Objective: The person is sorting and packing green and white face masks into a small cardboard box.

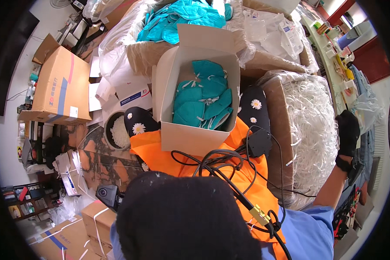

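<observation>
My right hand [348, 128], in a black glove, reaches out to the far right, beside a crumpled clear plastic bag [367, 112]. Its fingers merge into one dark shape, so whether it grips the bag is unclear. A large fuzzy black shape [188, 216], close to the lens, fills the bottom middle. It may be my left hand in a black glove; no fingers stand out. Next to it is a small black camera [108, 195]. Between my knees, on an orange apron [154, 146], an open white box [195, 141] holds several teal face masks [201, 97].
At the back, a plastic-lined carton holds more teal masks [182, 19]. White elastic straps [310, 125] fill a carton at my right. A brown carton [58, 84] stands left, near a bowl of small white pieces [119, 132]. Black cables [221, 167] cross my lap.
</observation>
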A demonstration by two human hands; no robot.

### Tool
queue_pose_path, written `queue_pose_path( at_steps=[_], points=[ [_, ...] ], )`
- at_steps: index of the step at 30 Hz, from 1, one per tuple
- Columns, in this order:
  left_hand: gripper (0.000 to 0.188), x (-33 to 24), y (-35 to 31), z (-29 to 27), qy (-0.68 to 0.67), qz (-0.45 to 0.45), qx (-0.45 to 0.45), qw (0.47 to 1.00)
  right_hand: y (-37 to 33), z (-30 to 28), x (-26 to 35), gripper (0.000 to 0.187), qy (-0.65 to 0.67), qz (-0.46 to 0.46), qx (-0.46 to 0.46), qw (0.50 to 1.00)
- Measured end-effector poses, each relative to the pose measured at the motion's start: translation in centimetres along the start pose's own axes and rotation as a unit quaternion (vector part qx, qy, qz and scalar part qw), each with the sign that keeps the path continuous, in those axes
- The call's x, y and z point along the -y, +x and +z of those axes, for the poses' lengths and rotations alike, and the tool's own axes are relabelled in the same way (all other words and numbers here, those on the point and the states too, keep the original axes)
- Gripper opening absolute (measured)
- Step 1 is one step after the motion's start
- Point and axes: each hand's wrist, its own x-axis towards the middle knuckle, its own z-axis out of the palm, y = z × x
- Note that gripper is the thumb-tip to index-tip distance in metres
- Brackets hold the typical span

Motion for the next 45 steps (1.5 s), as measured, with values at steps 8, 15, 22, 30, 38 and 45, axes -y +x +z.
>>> queue_pose_path(
  at_steps=[8,15,22,30,38,45],
  points=[
    [0.022,-0.9,0.5,0.1,0.030,-0.023,-0.010,0.999,2.2,-2.9,8.7,0.028,0.012,-0.101,-0.213,0.972],
    [0.021,-2.6,1.7,-0.3,0.086,-0.053,-0.028,0.995,-1.3,-2.4,28.0,0.034,0.499,-0.249,0.048,0.829],
    [0.020,-2.6,6.8,-5.0,0.340,-0.190,-0.131,0.912,-7.3,2.3,35.8,0.035,0.353,-0.475,0.166,0.789],
    [0.018,6.1,2.6,-20.7,0.871,-0.160,-0.009,0.465,-6.7,1.5,34.4,0.027,0.343,-0.513,0.222,0.755],
    [0.024,10.1,1.1,-26.4,0.852,-0.247,-0.048,0.459,-8.0,2.5,34.5,0.015,0.413,-0.511,0.207,0.725],
    [0.027,7.9,3.2,-21.4,0.839,-0.322,0.010,0.439,-7.6,4.6,32.3,0.022,0.496,-0.465,0.250,0.689]
  ],
)
